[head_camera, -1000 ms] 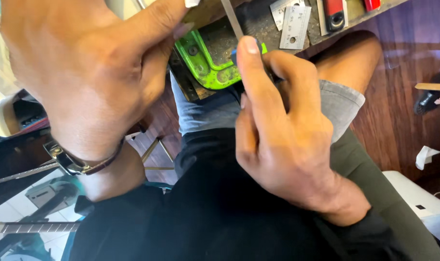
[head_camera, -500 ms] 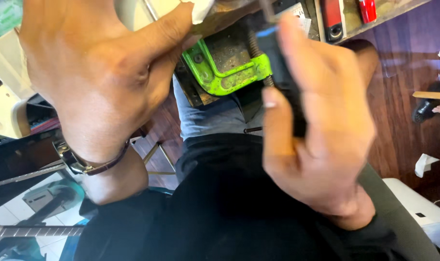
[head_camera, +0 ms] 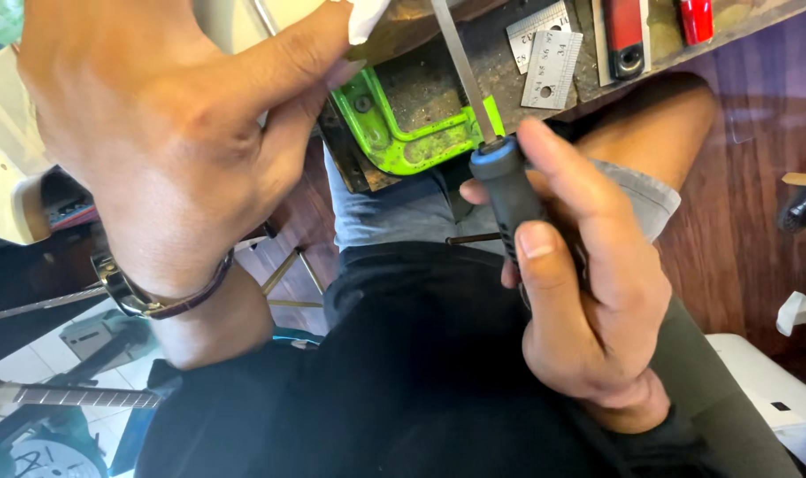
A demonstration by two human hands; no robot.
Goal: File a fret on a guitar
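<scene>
My right hand is closed around the dark grey handle of a metal file, whose thin flat blade runs up toward the bench top. My left hand fills the upper left, thumb stretched right, pressing on a pale object with a bit of white cloth at the top edge. A wristband sits on that wrist. Between the hands a bright green vise is bolted under the bench edge.
Small steel rulers and red-handled tools lie on the workbench. A guitar neck shows at lower left, a pale guitar body at far left. Wooden floor and a white box are on the right.
My right hand has shifted its hold: from fingers extended along the blade to a full grip on the file handle, now lower and clearly showing the blade.
</scene>
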